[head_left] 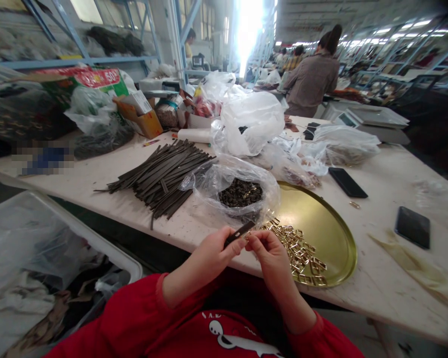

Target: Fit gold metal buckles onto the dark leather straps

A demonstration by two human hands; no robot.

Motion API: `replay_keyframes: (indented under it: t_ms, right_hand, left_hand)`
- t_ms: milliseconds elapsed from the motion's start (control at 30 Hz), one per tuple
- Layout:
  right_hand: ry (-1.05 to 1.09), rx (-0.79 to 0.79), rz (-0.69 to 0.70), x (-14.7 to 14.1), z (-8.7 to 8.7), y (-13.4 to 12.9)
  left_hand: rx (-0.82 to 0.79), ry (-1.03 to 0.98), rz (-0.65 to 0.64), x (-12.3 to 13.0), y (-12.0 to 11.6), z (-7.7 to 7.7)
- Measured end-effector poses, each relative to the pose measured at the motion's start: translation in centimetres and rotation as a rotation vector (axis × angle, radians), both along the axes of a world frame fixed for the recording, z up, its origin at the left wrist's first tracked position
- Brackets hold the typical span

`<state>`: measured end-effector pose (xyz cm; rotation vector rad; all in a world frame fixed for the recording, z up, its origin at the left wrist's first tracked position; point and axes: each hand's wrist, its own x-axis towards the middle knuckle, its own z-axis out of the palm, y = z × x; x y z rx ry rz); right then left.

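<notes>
Left hand (pixel 224 244): closed around a dark strip (pixel 240 232), thumb and fingers pinching it; the strip slants, its upper end rising toward the right and showing a small slot. Held above the near edge of the bench (pixel 392 166).

Right hand (pixel 272 250): thumb and forefinger pressed together on a small gold piece (pixel 247 237), partly hidden, at the strip's lower side; the two hands are nearly touching.

One clear plastic bag (pixel 205 191), open, just beyond the hands, holding many small dark pieces (pixel 236 193), with a little gold metal on top.

One round gold tray (pixel 323 214), right of the bag; a heap of gold buckles (pixel 300 251) lies on its near left part, beside the right hand.

One pile of long dark strips (pixel 164 176), fanned out left of the bag.

Two phones, dark-faced, flat on the bench: one (pixel 348 182) beyond the tray's right side, the other (pixel 412 227) farther right. One loose gold buckle (pixel 354 205) near the first.

One white plastic bag (pixel 252 122), puffed up, behind the open bag.

One plastic bin (pixel 123 256), left and below the bench, holding cloth and plastic.

One person (pixel 311 79), back turned, beyond the bench.
</notes>
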<state>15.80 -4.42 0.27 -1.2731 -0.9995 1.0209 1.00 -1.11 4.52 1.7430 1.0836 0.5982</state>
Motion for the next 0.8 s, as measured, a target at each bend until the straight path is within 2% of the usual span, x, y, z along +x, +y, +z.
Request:
replay_keyframes:
  t_ms: [100,200,333,533,800]
  right_hand:
    - [0.086,-0.043,-0.007,0.5,0.3,0.2]
    - [0.208,-0.036,0.024,0.7,0.4,0.2]
    - [0.247,-0.005,0.067,0.4,0.8,0.1]
    - [0.337,-0.009,0.074,0.6,0.8,0.2]
    - [0.721,-0.209,0.069,-1.6,0.5,-0.3]
  left_hand:
    - [0.034,0.090,-0.021,-1.2,1.0,0.8]
    - [0.027,0.190,-0.067,-1.9,1.1,0.8]
    - [-0.009,0.175,-0.089,-1.8,0.4,0.2]
    - [-0.028,0.202,-0.124,-1.4,0.1,0.3]
    - [0.035,0.156,-0.089,-0.4,-0.3,-0.8]
